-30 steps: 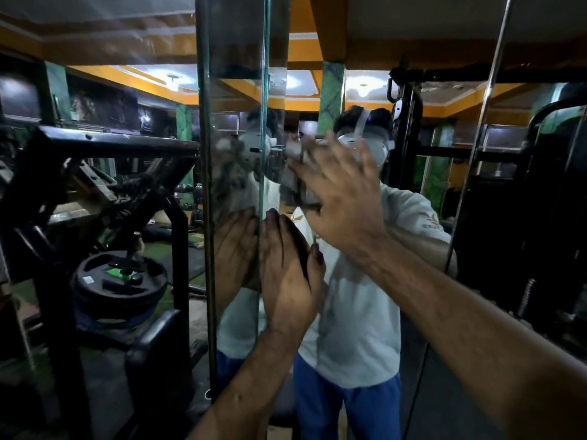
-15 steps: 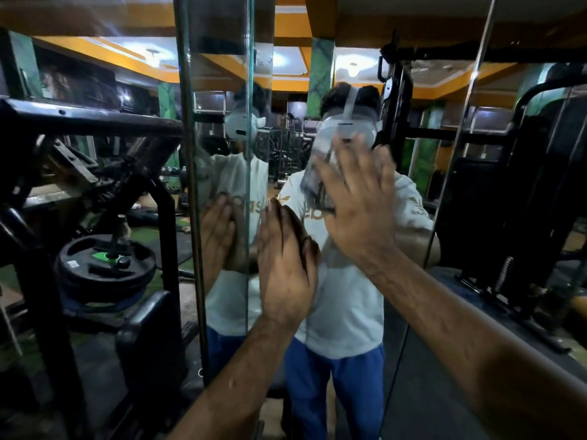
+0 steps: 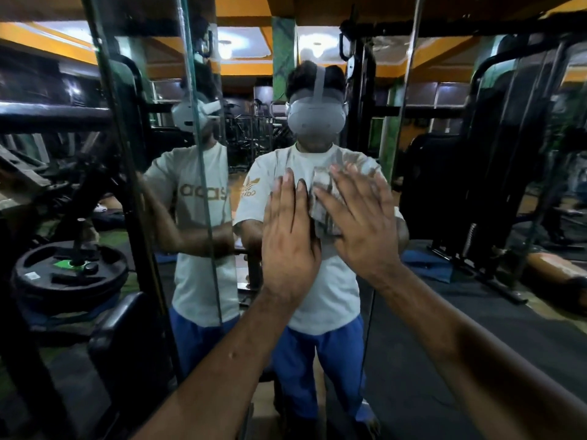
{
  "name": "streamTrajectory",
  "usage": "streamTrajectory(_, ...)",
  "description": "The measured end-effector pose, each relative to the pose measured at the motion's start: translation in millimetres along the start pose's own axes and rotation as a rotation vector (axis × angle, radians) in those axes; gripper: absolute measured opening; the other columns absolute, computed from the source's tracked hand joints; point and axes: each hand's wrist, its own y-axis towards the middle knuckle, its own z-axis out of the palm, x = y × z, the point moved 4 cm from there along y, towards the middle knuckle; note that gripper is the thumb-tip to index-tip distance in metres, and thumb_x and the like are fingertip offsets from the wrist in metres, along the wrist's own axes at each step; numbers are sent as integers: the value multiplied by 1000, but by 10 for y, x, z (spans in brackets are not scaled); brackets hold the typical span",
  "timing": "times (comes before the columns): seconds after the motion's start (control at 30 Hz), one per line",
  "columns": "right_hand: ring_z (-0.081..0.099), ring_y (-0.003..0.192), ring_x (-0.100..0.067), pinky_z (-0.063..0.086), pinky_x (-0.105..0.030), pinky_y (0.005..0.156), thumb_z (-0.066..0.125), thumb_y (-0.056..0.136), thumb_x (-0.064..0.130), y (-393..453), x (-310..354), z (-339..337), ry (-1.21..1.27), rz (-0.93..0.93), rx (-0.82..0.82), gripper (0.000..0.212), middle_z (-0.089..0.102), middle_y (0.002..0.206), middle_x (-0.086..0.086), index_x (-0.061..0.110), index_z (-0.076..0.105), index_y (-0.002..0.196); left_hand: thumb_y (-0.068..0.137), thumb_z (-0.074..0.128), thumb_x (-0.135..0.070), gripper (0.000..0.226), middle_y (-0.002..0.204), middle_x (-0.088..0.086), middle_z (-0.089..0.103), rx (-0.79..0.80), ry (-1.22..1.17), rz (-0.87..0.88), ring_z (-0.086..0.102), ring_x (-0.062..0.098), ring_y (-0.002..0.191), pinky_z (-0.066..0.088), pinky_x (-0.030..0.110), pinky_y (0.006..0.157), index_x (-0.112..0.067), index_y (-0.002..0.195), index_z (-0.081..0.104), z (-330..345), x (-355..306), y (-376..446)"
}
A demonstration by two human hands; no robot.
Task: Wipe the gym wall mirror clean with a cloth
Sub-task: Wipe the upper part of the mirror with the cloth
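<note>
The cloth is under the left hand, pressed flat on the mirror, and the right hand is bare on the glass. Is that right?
Not quite, the hands are swapped. The head view shows the cloth under the right hand, pressed flat on the mirror; the left hand is bare on the glass.

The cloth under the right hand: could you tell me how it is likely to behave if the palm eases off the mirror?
The cloth looks bunched and creased, so probably soft and floppy. Only the flat right hand pins it to the mirror, so it would likely slip or drop. It seems light.
</note>
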Motion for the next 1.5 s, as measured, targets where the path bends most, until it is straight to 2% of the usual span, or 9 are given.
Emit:
streamTrajectory(0.07,38,152,-32,17,-57,126,71,88,15,-2,-181,-52,-17,19,-12,68,45,161,-13,19,49,153,93,37,-2,58,160,25,28,18,-14,54,20,36,153,20,51,124,9,149,37,33,-70,58)
streamTrajectory(0.2,33,153,-36,13,-57,127,72,80,16,152,-530,-161,-28,314,-139,73,43,162,-15,16,52,151,85,38,3,66,162,22,27,53,-5,122,18,33,154,22,54,123,5,151,37,124,-191,186)
streamTrajectory(0.4,31,155,-35,19,-61,126,70,93,31,-372,-469,-120,-39,342,-76,63,40,163,-16,17,52,152,88,44,-3,65,163,19,27,103,-26,165,18,31,154,23,53,123,3,152,36,254,-379,236)
streamTrajectory(0.57,27,156,-38,17,-61,126,57,103,44,-132,-940,-328,-51,723,-250,61,37,166,-16,15,47,155,95,44,-12,59,162,21,27,173,13,380,20,32,153,20,49,125,4,151,37,374,-653,460)
streamTrajectory(0.8,30,155,-36,21,-61,125,56,103,44,-685,-1157,-423,-58,562,-154,56,40,163,-19,16,50,152,96,54,-23,60,162,21,28,179,4,415,20,33,154,22,50,123,2,150,42,633,-1006,481)
streamTrajectory(0.97,20,159,-38,16,-64,125,48,106,50,-419,-1648,-596,-15,1003,-318,64,32,168,-16,15,41,159,96,51,-17,59,163,20,27,189,43,470,19,31,154,17,47,126,2,151,40,879,-1297,551)
streamTrajectory(1.17,24,158,-34,18,-61,125,45,107,43,-743,-1809,-705,2,648,-174,55,35,166,-15,15,49,154,92,48,-15,61,162,20,28,165,54,483,20,31,154,19,48,125,2,150,41,1081,-1630,604)
streamTrajectory(1.33,20,159,-36,14,-62,127,50,103,40,-860,-2172,-842,12,1074,-310,62,30,169,-15,18,36,159,97,50,-17,58,161,20,30,190,52,511,23,32,153,21,49,124,1,151,39,1315,-1917,536)
streamTrajectory(1.5,23,158,-37,16,-61,126,50,102,37,-939,-2277,-904,39,687,-176,57,35,166,-17,13,48,154,94,54,-9,59,161,20,32,108,36,468,25,32,152,24,50,123,2,150,41,1436,-2120,539)
